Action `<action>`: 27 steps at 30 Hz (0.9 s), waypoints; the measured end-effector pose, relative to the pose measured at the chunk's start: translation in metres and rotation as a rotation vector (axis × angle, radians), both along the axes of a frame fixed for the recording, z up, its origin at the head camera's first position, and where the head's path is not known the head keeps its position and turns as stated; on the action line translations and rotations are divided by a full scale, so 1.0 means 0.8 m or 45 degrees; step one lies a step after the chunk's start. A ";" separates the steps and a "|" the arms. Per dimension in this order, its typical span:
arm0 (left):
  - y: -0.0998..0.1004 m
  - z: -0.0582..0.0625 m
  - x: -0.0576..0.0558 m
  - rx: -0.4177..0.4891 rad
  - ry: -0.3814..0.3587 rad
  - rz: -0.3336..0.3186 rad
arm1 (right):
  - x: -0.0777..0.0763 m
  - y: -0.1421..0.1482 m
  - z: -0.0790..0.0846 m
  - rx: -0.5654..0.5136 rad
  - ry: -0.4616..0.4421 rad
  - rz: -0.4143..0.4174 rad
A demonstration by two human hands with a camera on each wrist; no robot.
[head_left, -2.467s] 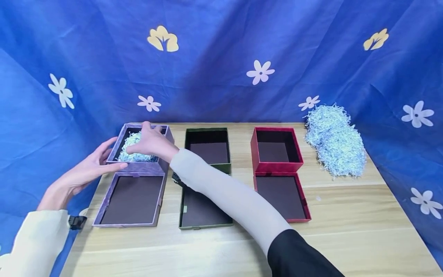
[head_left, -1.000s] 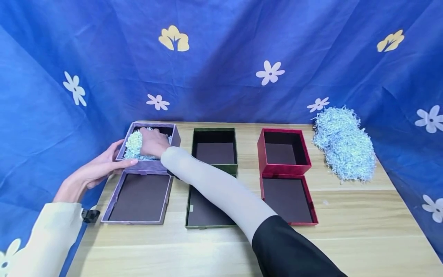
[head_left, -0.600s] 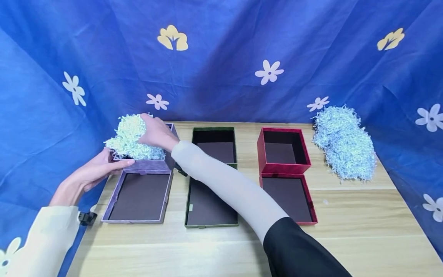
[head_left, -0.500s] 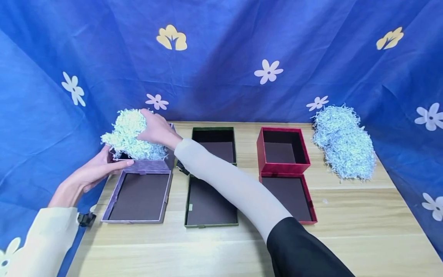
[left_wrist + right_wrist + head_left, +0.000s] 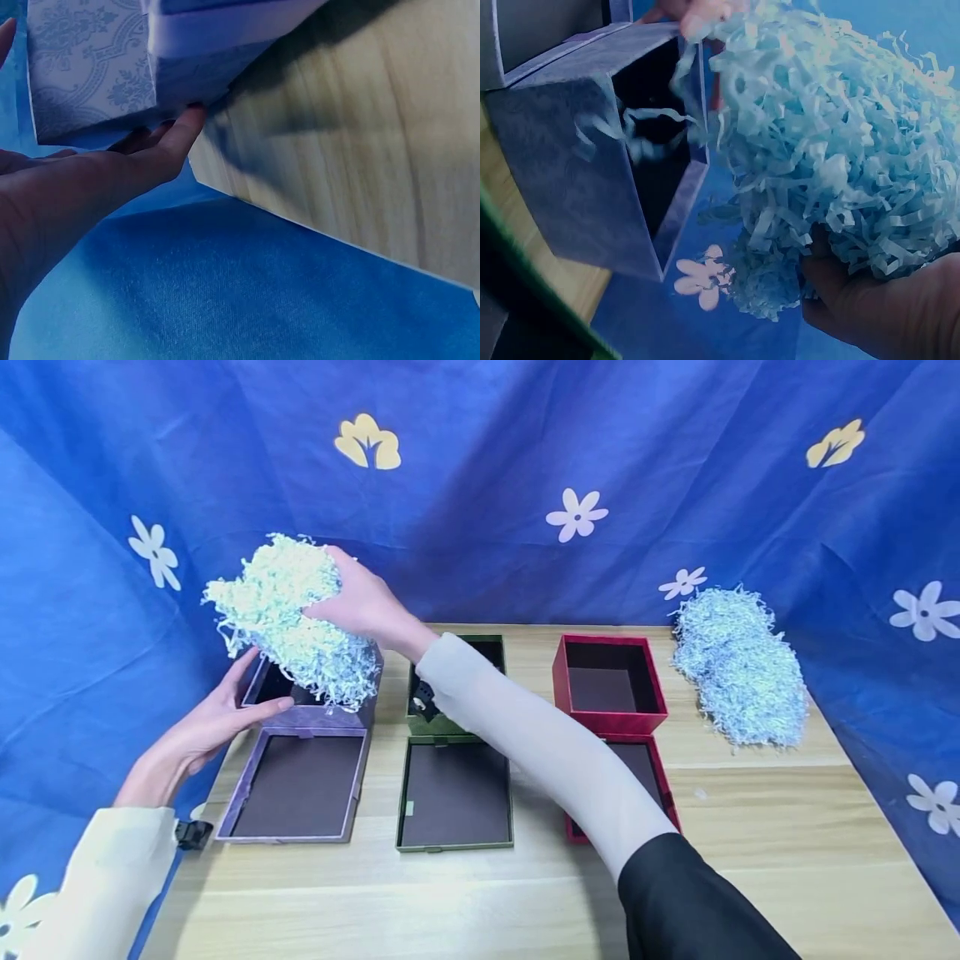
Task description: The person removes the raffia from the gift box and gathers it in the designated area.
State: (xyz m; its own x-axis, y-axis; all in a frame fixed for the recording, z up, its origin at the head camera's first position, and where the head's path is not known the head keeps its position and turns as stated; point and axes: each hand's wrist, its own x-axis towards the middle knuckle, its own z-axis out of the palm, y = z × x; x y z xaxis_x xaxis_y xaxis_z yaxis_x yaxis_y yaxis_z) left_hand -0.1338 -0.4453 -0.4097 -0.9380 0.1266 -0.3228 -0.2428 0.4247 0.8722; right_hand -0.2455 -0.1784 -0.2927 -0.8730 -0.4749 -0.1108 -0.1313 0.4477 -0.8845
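Note:
My right hand (image 5: 367, 602) grips a big fluffy clump of pale blue shredded paper (image 5: 273, 589), held in the air above the purple box (image 5: 322, 717). In the right wrist view, loose strands of the shredded paper (image 5: 832, 127) dangle by the box's dark opening, and the fingertips are buried in it. My left hand (image 5: 202, 727) holds the box at its front left corner, thumb on the front rim and fingers along the left side. The left wrist view shows those fingers (image 5: 184, 135) against the patterned outer wall. The clump hides part of the box's inside.
The purple lid (image 5: 300, 785) lies in front of its box. A green box (image 5: 442, 725) with its lid (image 5: 453, 797) and a red box (image 5: 615, 722) with its lid (image 5: 671, 793) stand to the right. Two heaps of blue shredded paper (image 5: 750, 681) lie at the far right.
The right hand reached down into the shredded paper inside the purple box, took hold of it and lifted it up out of the box. The left hand has stayed at the box's corner.

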 end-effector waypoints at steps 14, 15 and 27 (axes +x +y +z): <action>0.004 -0.012 -0.007 -0.025 0.107 -0.007 | -0.010 0.107 0.018 -0.204 -0.063 -0.069; 0.004 -0.013 -0.007 -0.025 0.111 -0.007 | -0.010 0.114 0.018 -0.212 -0.060 -0.076; 0.006 -0.014 -0.006 -0.058 0.164 -0.057 | -0.004 0.211 0.016 -0.521 -0.039 -0.122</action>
